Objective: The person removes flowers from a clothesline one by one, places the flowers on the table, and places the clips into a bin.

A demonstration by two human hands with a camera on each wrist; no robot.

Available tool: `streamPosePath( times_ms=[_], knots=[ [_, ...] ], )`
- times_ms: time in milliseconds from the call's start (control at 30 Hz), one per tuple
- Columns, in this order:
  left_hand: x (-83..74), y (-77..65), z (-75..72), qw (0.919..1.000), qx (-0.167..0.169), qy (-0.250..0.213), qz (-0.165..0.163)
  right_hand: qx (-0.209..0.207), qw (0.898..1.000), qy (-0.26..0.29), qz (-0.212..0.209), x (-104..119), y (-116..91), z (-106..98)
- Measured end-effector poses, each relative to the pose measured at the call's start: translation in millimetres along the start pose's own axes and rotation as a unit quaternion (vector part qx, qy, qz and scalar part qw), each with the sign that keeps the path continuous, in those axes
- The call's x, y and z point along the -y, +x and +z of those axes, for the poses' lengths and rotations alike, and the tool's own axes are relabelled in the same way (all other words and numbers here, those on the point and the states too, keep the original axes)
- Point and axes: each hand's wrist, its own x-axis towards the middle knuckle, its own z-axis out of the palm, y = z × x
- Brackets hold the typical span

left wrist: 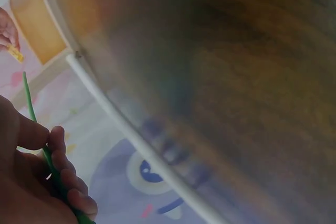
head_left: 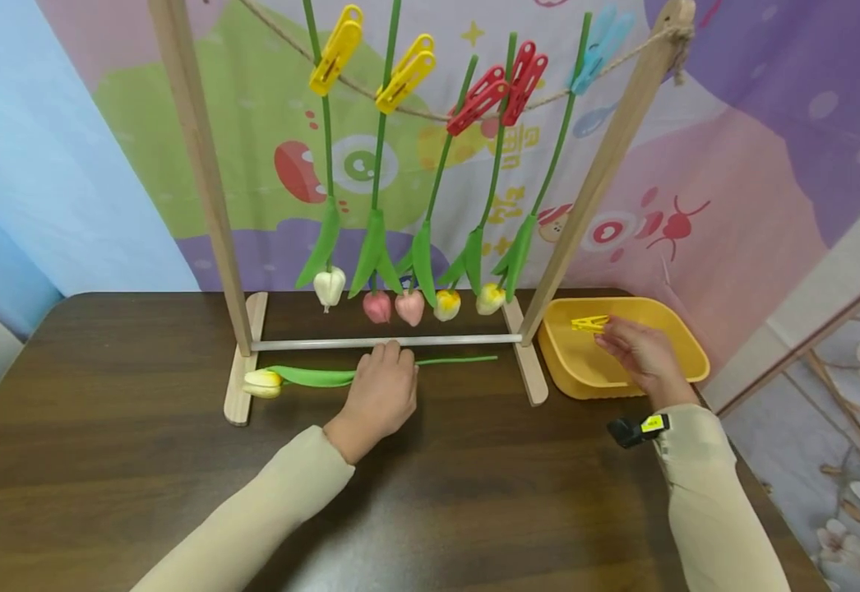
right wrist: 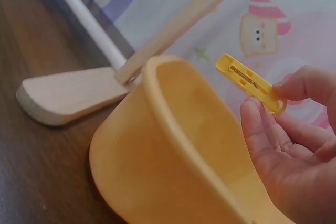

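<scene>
My left hand (head_left: 383, 390) grips the green stem (left wrist: 32, 109) of a yellow artificial tulip (head_left: 263, 383), close over the table in front of the rack's white bar. The bloom points left, above the rack's left foot, and the thin stem end sticks out to the right of the hand. In the right wrist view, my right hand (right wrist: 296, 145) pinches a yellow clothespin (right wrist: 252, 83) between thumb and fingers at one end. That hand is above the yellow basin (head_left: 626, 386) at the right.
A wooden rack (head_left: 204, 164) with a rope (head_left: 430, 111) stands at the back. Several tulips hang head down from it, among them a white tulip (head_left: 330, 288), held by yellow, red and blue clothespins (head_left: 602, 48). A printed cloth (head_left: 252, 123) covers the wall behind.
</scene>
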Motion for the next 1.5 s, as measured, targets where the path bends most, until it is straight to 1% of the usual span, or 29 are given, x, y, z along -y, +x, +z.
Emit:
streamPosePath(
  times_ms=[167, 300, 400, 500, 633, 700, 833, 967, 1033, 1133, 1200, 1267, 1333, 1500],
  knots=[
    [1.7, 0.2, 8.9, 0.9994, 0.03, -0.002, -0.014, -0.014, 0.999, -0.049, 0.013, -5, 4, -1],
    [2.7, 0.8, 15.1, 0.9987, 0.044, -0.01, -0.025, -0.027, 0.994, -0.101, 0.025, -7, 7, 1],
    [2.3, 1.2, 20.3, 0.9976, 0.058, -0.011, -0.035, -0.032, 0.988, -0.15, 0.024, -9, 11, 3],
    [1.1, 0.2, 24.2, 0.9958, 0.08, -0.011, -0.044, -0.025, 0.982, -0.186, 0.029, -12, 15, 5],
    [0.2, -1.3, 26.3, 0.9932, 0.103, -0.011, -0.053, -0.009, 0.972, -0.228, 0.055, -15, 20, 6],
    [0.5, -1.2, 26.9, 0.9915, 0.116, -0.012, -0.057, -0.006, 0.965, -0.251, 0.071, -15, 23, 6],
    [1.9, 0.3, 27.2, 0.9863, 0.151, -0.007, -0.067, 0.003, 0.957, -0.271, 0.099, -17, 29, 5],
    [2.1, 0.6, 27.5, 0.9793, 0.188, -0.007, -0.075, 0.015, 0.953, -0.277, 0.125, -19, 33, 5],
    [1.4, 0.4, 28.2, 0.9763, 0.202, -0.011, -0.077, 0.015, 0.947, -0.288, 0.139, -20, 33, 4],
    [-0.1, 0.6, 29.4, 0.9732, 0.216, -0.016, -0.076, 0.018, 0.938, -0.31, 0.152, -22, 31, 1],
    [-0.7, 1.1, 30.0, 0.9725, 0.22, -0.013, -0.076, 0.019, 0.931, -0.33, 0.155, -22, 31, 0],
    [-0.8, 1.7, 30.0, 0.9729, 0.218, -0.009, -0.075, 0.023, 0.927, -0.342, 0.154, -23, 31, -1],
    [-0.6, 2.5, 29.3, 0.9735, 0.217, -0.006, -0.073, 0.029, 0.925, -0.346, 0.154, -22, 32, -1],
    [0.0, 5.5, 25.9, 0.974, 0.216, -0.009, -0.066, 0.029, 0.931, -0.327, 0.16, -21, 35, 1]
  ],
)
